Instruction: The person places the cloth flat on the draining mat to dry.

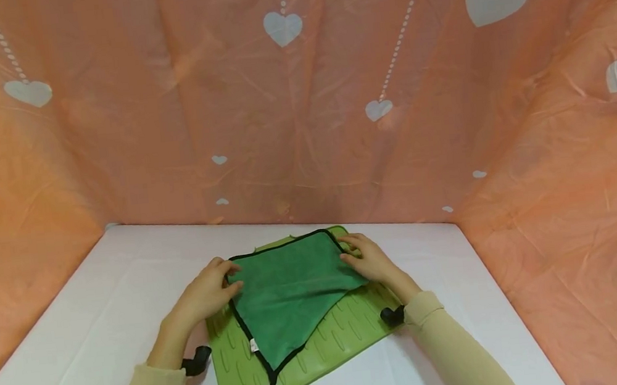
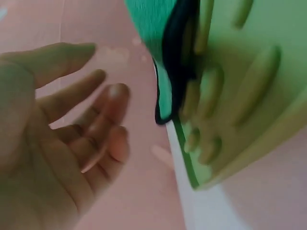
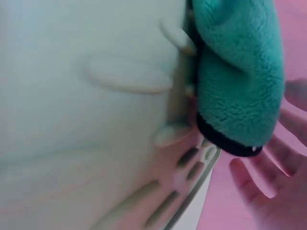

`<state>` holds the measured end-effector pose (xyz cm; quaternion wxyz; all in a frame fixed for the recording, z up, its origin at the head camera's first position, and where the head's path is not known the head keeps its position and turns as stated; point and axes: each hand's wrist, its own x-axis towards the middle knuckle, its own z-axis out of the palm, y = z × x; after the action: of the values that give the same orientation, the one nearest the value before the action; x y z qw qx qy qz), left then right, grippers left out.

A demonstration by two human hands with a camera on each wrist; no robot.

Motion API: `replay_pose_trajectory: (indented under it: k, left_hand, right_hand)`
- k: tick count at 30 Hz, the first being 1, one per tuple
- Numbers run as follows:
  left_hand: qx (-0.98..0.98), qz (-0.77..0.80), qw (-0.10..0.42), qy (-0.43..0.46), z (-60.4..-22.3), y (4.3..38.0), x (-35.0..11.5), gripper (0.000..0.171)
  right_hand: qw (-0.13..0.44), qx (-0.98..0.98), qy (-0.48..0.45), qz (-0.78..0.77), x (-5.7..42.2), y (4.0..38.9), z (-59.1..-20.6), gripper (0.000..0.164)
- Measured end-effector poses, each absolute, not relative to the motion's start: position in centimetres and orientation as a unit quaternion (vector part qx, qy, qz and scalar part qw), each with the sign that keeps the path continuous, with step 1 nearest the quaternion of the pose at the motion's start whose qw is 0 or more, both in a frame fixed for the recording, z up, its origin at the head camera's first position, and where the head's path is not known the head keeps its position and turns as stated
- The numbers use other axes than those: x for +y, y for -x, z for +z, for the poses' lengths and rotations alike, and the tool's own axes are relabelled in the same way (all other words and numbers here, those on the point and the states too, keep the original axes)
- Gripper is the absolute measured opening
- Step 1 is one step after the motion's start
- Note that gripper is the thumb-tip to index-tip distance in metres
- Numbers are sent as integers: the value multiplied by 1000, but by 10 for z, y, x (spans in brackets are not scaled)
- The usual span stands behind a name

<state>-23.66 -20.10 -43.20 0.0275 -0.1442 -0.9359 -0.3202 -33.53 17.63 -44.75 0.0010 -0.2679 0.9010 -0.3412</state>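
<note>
A green cloth (image 1: 290,287) with black edging lies over a light green ridged mat (image 1: 329,345). One of its corners, with a black loop, points toward the person, and the side nearest the right hand is folded under. My left hand (image 1: 209,292) is at the cloth's left edge; in the left wrist view its loosely bent fingers (image 2: 112,105) hold nothing and stand apart from the cloth. At the opposite edge is my right hand (image 1: 373,263), fingers spread. The right wrist view shows those fingers (image 3: 280,160) beside the fuzzy fold (image 3: 240,81); whether they touch it I cannot tell.
The mat rests on a white table (image 1: 142,264). An orange curtain (image 1: 302,125) with pale hearts surrounds the table's back and sides. A small white tag (image 1: 253,345) hangs at the cloth's left edging. Black wrist mounts (image 1: 196,361) sit by both sleeves.
</note>
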Motion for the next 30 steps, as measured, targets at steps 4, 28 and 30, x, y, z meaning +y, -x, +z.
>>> replay_pose_trajectory:
  k: [4,28,30]
  left_hand:
    - [-931,-308,55,190,-430,227,-186,26]
    - [-890,-236,-64,385,-460,182,-158,29]
    - [-892,-231,-64,384,-460,183,-157,30]
  right_hand:
    - [-55,892,260,-366,186,320,-450,43]
    - [-95,884,355,-288,225,283,-476,27]
    - [-89,887,360,-276,224,283,-476,25]
